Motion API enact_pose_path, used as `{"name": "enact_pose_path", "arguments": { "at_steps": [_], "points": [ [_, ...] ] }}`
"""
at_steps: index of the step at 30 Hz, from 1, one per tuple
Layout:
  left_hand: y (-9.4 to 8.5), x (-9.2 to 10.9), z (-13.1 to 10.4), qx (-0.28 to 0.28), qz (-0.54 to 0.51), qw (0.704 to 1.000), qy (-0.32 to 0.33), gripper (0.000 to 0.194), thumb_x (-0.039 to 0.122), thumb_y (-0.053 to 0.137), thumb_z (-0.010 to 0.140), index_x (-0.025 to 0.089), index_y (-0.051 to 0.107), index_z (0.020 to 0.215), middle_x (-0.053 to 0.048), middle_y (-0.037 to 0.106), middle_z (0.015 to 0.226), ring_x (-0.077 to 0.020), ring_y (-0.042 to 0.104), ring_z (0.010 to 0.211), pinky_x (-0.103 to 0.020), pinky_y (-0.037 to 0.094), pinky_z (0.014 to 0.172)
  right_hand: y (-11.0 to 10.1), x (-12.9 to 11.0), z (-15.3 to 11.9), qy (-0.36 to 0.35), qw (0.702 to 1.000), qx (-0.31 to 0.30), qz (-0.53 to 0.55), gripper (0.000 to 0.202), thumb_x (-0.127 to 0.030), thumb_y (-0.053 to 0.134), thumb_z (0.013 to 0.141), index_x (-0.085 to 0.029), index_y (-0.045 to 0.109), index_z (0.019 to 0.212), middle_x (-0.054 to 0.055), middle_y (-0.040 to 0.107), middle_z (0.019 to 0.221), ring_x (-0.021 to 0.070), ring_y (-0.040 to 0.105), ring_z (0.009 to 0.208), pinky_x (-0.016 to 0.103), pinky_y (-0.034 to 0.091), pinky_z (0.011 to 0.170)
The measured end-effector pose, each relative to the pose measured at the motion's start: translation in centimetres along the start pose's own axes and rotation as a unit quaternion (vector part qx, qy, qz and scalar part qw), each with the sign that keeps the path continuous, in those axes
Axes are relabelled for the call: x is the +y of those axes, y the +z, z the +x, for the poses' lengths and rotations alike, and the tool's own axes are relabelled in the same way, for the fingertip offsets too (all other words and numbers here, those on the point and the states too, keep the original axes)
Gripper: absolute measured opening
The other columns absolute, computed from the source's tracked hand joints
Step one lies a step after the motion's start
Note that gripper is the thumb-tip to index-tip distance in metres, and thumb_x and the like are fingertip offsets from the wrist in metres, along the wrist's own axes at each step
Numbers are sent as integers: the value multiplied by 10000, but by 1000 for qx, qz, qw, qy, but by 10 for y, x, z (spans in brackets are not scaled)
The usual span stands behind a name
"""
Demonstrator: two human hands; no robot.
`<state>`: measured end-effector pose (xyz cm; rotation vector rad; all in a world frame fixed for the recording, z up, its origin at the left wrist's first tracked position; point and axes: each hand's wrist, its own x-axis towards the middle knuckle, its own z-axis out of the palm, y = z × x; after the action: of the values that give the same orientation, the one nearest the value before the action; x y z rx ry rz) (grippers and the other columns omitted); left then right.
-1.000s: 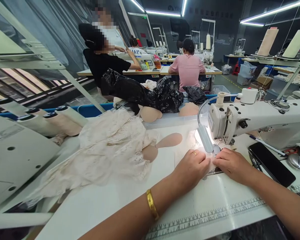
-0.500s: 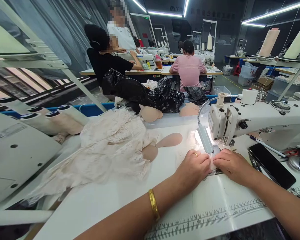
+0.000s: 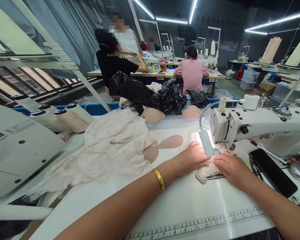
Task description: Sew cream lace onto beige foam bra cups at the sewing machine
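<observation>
By the lamp (image 3: 206, 143), our left hand (image 3: 195, 155) and right hand (image 3: 233, 168) are resting, finger grip unclear; by straying nearer the sewing machine (image 3: 270, 118), we could be pricking fingertips.

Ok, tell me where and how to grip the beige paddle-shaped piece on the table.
Pinch the paddle-shaped piece by its broad, rounded end, coming from the right, likely with the left hand. That end seems best: it lies free on the white tabletop, while the narrow end points toward the rounder beige pad and the lacy fabric. The piece looks flat, so catch its rim.
</observation>
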<state>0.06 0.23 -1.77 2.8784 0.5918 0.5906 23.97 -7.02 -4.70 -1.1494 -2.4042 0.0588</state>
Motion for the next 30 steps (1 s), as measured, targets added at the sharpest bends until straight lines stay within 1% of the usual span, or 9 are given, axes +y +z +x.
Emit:
{"name": "enact_pose_path", "arguments": {
  "at_steps": [3, 6, 12, 15, 18, 21, 24, 27, 30],
  "points": [
    [-3, -3, 2, -37, 6, 999, 30, 184, 283, 506, 1068, 204, 666, 1022, -63, 743, 1065, -242, 627, 1022, -404, 355, 1000, 1, -1, 1, 9, 1000, 7, -4, 281, -106, 456, 1025, -244, 701, 1042, 66, 687, 924, 218, 585, 833, 310, 437, 670],
    [-4, -4, 2, -40, -8, 998, 39, 168, 271, 520, 1069, 190, 654, 1009, -65, 746, 1103, -245, 637, 1059, -418, 323, 1043, 2, -1, 1, 12, 1000, 9, -3, 297, -111, 444, 1029, -251, 703, 1066, 65, 693, 937, 218, 593, 844, 309, 444, 668],
    [-7, -4, 3, -36, -11, 999, 35, 142, 262, 543, 1065, 180, 654, 1029, -75, 745, 1117, -231, 644, 1026, -397, 330, 996, 4, 1, 1, 7, 1000, 7, -2, 289, -107, 452, 1029, -252, 700, 1056, 63, 690, 959, 214, 589, 844, 305, 437, 669],
    [-5, -2, 3, -27, 25, 998, 42, 122, 238, 564, 1049, 180, 660, 1001, -79, 742, 1109, -232, 638, 1010, -399, 329, 963, 3, 1, 0, 9, 1000, -1, -7, 278, -89, 473, 1018, -254, 697, 1018, 56, 671, 940, 207, 575, 831, 295, 415, 659],
    [-1, 0, 2, -1, 58, 997, 55, 123, 174, 557, 1022, 176, 663, 959, -62, 734, 993, -222, 622, 954, -401, 330, 959, 1, 0, -1, 10, 1000, -4, -15, 264, -80, 499, 1004, -257, 695, 992, 47, 644, 901, 203, 560, 823, 285, 386, 640],
    [2, 3, 2, 17, 76, 995, 59, 190, 143, 505, 1022, 187, 682, 971, -37, 706, 883, -207, 592, 899, -385, 333, 930, 0, -1, -2, 12, 1000, -7, -23, 243, -92, 517, 1006, -258, 694, 996, 40, 617, 866, 204, 548, 821, 284, 375, 642],
    [3, 4, 2, 16, 50, 998, 47, 249, 111, 475, 1014, 221, 697, 984, -13, 711, 891, -194, 587, 894, -368, 320, 898, -1, -1, -2, 11, 1000, -9, -26, 237, -102, 519, 1008, -258, 698, 1009, 39, 609, 860, 204, 542, 816, 291, 381, 653],
    [4, 1, 3, 25, 1, 999, 40, 256, 83, 508, 977, 242, 709, 981, 5, 727, 918, -188, 607, 922, -362, 306, 924, -1, 0, -2, 11, 999, -11, -28, 246, -99, 514, 1004, -257, 701, 1021, 42, 613, 863, 207, 545, 819, 296, 390, 653],
    [5, -5, 2, 36, 12, 998, 58, 296, 56, 532, 944, 265, 725, 1027, 0, 742, 954, -190, 628, 933, -375, 294, 944, 0, 0, -1, 18, 999, -9, -30, 234, -92, 532, 991, -257, 695, 1025, 45, 620, 881, 213, 557, 835, 295, 395, 647]
  ]
}}
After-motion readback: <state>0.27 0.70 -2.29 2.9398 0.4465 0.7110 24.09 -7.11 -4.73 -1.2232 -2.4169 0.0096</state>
